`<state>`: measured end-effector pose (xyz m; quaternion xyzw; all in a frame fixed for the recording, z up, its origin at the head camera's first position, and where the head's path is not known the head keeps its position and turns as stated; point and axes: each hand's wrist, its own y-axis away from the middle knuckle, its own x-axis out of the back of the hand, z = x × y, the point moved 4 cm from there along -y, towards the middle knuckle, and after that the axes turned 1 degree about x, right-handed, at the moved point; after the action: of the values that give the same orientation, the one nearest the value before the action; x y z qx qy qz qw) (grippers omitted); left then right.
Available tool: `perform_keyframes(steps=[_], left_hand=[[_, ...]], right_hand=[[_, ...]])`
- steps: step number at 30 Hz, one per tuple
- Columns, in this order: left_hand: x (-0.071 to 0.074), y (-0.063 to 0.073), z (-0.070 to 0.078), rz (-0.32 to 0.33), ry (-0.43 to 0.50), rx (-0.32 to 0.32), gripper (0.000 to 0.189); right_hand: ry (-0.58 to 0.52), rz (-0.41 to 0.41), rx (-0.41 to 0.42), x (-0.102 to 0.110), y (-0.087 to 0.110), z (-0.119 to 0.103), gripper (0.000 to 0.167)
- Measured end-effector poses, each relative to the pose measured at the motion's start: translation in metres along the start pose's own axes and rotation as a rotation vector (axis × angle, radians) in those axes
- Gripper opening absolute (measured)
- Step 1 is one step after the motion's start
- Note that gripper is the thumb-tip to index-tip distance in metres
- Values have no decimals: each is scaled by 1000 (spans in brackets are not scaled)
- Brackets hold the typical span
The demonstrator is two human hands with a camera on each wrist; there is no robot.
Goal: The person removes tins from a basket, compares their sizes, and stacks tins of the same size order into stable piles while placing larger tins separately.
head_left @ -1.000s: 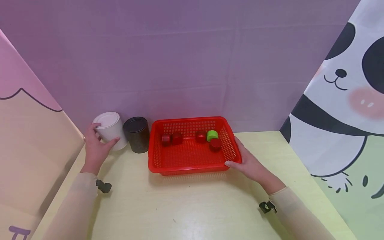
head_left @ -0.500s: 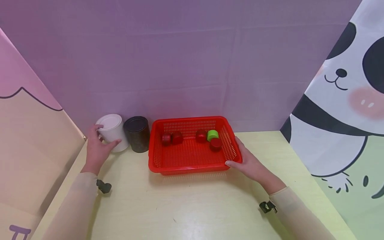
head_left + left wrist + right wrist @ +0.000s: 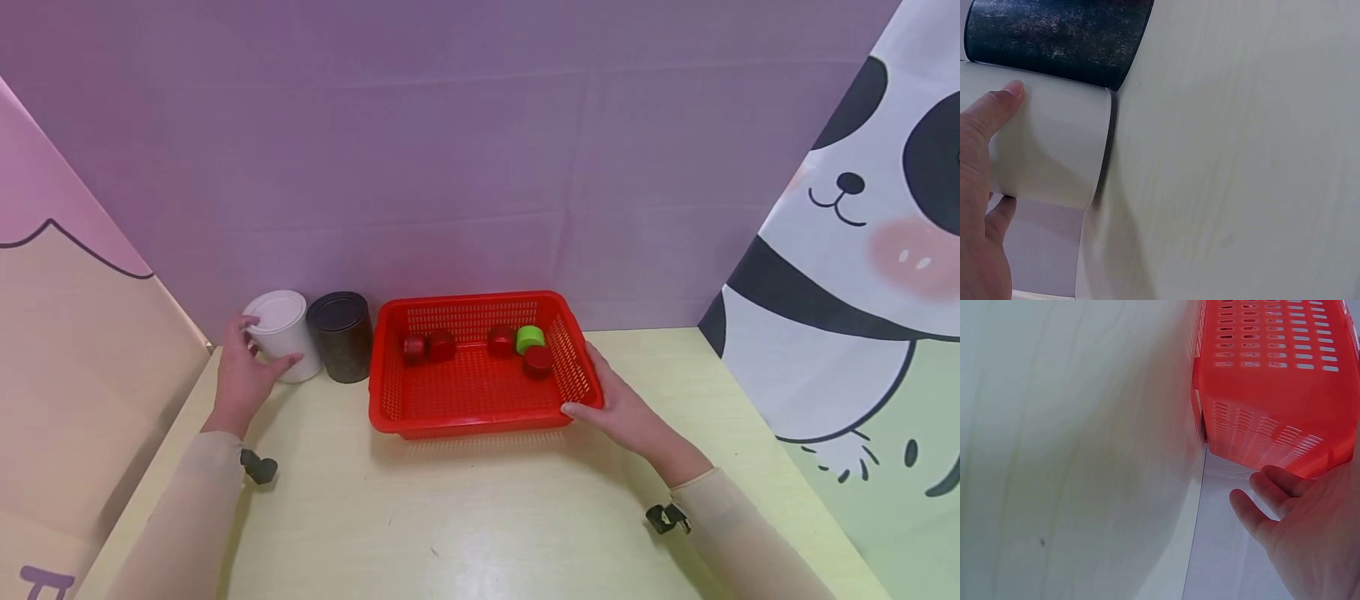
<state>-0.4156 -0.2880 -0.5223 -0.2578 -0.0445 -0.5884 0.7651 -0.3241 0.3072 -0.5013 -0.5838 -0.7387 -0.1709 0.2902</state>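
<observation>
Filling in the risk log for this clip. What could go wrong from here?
1. The white can stands right beside the black can, so a sideways shift by the left hand could knock the black one.
2. The red pieces and green piece lie loose in the red basket; tilting it might make them slide.
3. The right hand is at one end only, so pushing there could swivel the basket.
</observation>
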Motion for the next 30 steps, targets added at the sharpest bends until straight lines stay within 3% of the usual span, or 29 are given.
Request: perform_keyframes(steps=[8, 14, 30], left_hand=[[-1, -2, -8, -39, -5, 23, 101], [-3, -2, -7, -65, 2, 46, 103], [1, 0, -4, -62, -27, 15, 106]], right_hand=[[-4, 3, 8, -1, 0, 1, 113], [12, 14, -6, 2, 2, -1, 113], [12, 9, -12, 0, 1, 2, 113]])
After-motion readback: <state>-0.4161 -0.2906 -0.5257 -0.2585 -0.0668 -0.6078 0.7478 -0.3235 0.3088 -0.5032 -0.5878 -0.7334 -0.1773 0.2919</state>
